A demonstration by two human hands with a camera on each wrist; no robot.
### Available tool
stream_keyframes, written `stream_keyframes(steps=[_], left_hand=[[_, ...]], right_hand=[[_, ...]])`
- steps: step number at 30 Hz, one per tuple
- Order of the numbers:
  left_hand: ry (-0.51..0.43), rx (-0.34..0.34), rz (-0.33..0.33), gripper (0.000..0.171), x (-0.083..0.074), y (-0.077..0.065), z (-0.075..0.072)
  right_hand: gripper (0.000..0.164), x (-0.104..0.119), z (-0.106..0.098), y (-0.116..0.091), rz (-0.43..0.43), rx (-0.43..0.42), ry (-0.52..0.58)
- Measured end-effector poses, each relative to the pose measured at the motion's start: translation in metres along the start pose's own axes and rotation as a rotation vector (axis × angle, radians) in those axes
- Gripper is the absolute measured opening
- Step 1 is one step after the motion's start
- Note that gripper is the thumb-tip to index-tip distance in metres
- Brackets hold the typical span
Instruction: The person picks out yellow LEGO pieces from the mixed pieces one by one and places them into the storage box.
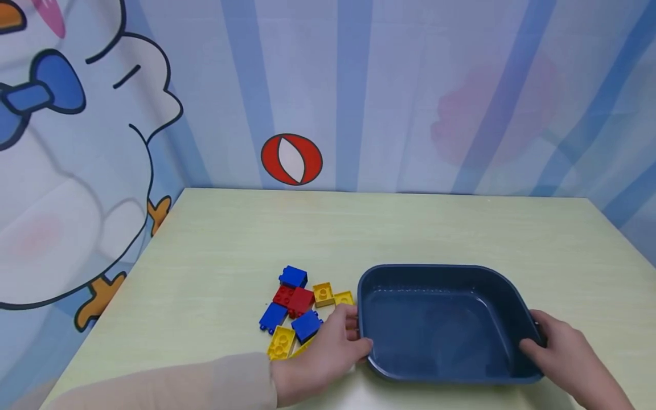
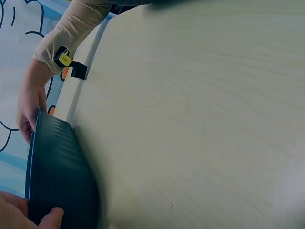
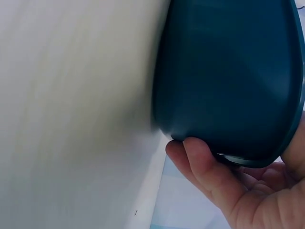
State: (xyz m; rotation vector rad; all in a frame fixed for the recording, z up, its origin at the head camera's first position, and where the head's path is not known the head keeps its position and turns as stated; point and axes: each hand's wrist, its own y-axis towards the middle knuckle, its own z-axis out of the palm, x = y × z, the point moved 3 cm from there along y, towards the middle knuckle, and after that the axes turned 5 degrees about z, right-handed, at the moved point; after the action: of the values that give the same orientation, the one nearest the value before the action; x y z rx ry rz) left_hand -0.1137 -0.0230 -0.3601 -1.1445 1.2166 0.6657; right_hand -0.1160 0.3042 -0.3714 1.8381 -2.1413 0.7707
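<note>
A dark blue rectangular tray (image 1: pixel 435 330) with rounded corners is held between both hands at the front of the table, and nothing lies inside it. My left hand (image 1: pixel 328 353) grips its left side, thumb over the rim and fingers along the outside. At the opposite end my right hand (image 1: pixel 569 347) holds the rim with its thumb on the inner side. In the right wrist view, fingertips (image 3: pixel 198 148) press against the tray's outer wall (image 3: pixel 224 76). The left wrist view shows the tray's outer side (image 2: pixel 62 171) close over the tabletop, spanned by both hands.
Left of the tray lies a loose cluster of toy bricks: red bricks (image 1: pixel 301 302), blue bricks (image 1: pixel 294 277) and yellow bricks (image 1: pixel 281 343). The left hand partly covers some of them. The pale table (image 1: pixel 230 228) ends at a printed backdrop (image 1: pixel 389 102).
</note>
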Motion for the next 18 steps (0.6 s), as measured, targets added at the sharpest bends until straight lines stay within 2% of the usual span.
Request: stream_keyframes(steps=[8,18], left_hand=[[0.055,-0.028,-0.012,0.048,0.004,-0.0029,0.002],[0.035,-0.025,-0.023,0.049,0.0051,-0.0029,0.0036]], right_hand=[[0.049,0.0009,0.0028,-0.0032,0.019,-0.003,0.015],[0.048,-0.0031,0.004,-0.0063,0.026,-0.009,0.013]])
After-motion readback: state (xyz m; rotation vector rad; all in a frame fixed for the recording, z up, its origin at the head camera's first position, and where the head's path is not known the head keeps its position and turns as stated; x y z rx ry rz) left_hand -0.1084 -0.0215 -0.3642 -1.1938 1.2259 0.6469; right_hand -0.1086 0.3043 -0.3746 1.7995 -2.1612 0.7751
